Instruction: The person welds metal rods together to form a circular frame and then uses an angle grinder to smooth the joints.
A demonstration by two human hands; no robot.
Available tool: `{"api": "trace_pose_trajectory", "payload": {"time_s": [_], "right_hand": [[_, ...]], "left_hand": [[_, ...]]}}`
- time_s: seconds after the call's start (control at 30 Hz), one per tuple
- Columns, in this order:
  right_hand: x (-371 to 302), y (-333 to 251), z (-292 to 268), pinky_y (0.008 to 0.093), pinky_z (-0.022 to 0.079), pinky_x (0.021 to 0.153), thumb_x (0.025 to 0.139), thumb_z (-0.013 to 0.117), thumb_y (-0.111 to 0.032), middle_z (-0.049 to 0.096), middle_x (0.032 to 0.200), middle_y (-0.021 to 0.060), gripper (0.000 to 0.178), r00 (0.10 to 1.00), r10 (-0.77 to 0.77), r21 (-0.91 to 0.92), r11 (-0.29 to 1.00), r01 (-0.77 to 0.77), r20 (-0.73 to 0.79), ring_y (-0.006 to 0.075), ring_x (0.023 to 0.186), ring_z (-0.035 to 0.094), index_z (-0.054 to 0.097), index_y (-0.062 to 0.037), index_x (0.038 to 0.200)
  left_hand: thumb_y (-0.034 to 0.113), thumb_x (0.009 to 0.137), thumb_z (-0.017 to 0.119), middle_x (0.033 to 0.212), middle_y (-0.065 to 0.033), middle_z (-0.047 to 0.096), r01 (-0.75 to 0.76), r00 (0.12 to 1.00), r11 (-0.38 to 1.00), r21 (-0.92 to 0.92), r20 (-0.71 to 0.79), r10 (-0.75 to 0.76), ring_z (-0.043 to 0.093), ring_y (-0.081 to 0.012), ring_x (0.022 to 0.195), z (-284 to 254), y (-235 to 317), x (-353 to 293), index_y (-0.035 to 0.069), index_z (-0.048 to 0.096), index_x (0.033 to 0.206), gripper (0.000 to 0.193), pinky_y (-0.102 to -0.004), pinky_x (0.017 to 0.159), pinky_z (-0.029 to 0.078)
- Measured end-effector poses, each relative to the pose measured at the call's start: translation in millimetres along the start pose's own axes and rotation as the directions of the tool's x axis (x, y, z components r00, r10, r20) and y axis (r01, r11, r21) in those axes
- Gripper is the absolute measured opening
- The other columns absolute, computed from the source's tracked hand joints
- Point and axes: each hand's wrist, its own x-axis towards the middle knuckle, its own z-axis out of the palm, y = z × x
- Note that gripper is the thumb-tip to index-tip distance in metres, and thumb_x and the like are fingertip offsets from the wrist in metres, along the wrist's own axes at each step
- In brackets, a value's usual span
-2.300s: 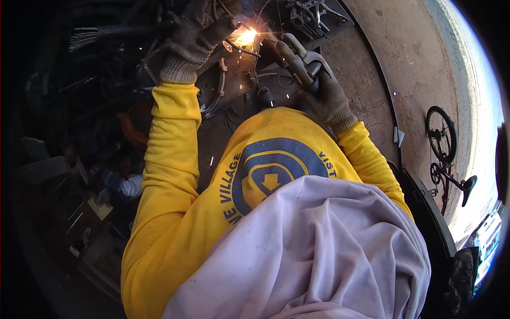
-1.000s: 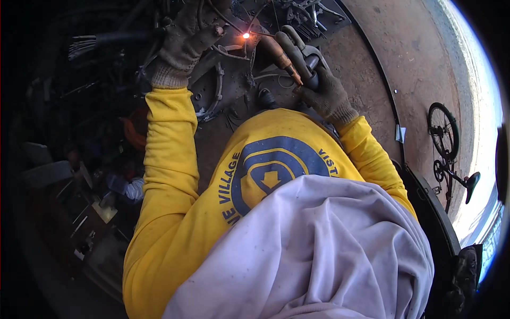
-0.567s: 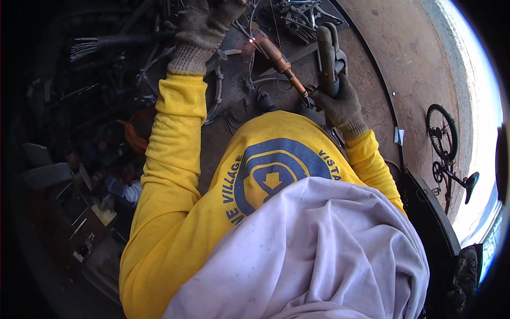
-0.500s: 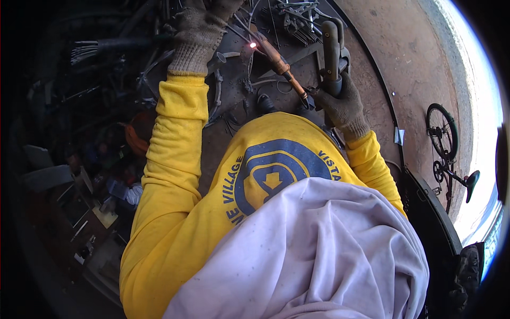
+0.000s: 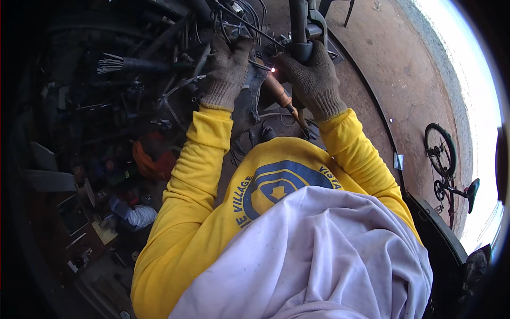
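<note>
My left hand (image 5: pixel 228 74), in a brown knit glove, closes on a thin metal rod (image 5: pixel 259 65), whose far end glows pinkish red. My gloved right hand (image 5: pixel 317 82) is shut on a tool with a thick dark cylindrical body (image 5: pixel 298 24) and a curved metal bar (image 5: pixel 319 18) beside it; its kind is unclear. That glowing end is close to the right thumb. Beneath, between my hands, lies a copper-coloured torch-like tool (image 5: pixel 279 91), partly covered by the right hand. Several dark cables or rods (image 5: pixel 249 16) loop beyond my left fingers.
A bundle of thin rods (image 5: pixel 112 64) sticks out of a dark tube at left. Below it are an orange item (image 5: pixel 154 159) and a white bundle (image 5: pixel 141 217) among clutter. Legs of a chair or stand (image 5: pixel 348 10) show at the top; a bicycle (image 5: pixel 443 159) is at right.
My right hand has moved up and left with the cylindrical tool. My left hand has come down and right, bringing the glowing rod end close to it. The whole view has shifted somewhat.
</note>
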Motion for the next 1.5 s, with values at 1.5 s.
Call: {"api": "trace_pose_trajectory", "payload": {"time_s": [1.5], "right_hand": [[-61.5, 94.3, -115.5, 0.0323, 0.061, 0.065, 0.094, 0.074, -0.015, 0.063, 0.091, 0.0082, 0.041, 0.895, 0.131, 0.231, 0.973, -0.032, -0.426, 0.0173, 0.073, 0.069, 0.05, -0.003, 0.125]], "left_hand": [[0.016, 0.093, 0.059, 0.108, -0.0127, 0.069, -0.751, 0.448, -0.354, 0.557, 0.825, 0.345, 0.07, -0.0291, 0.097, -16.2, 53.0, 149.1, 0.017, 0.058, 0.135, 0.041, -0.0412, 0.08, 0.058]]}}
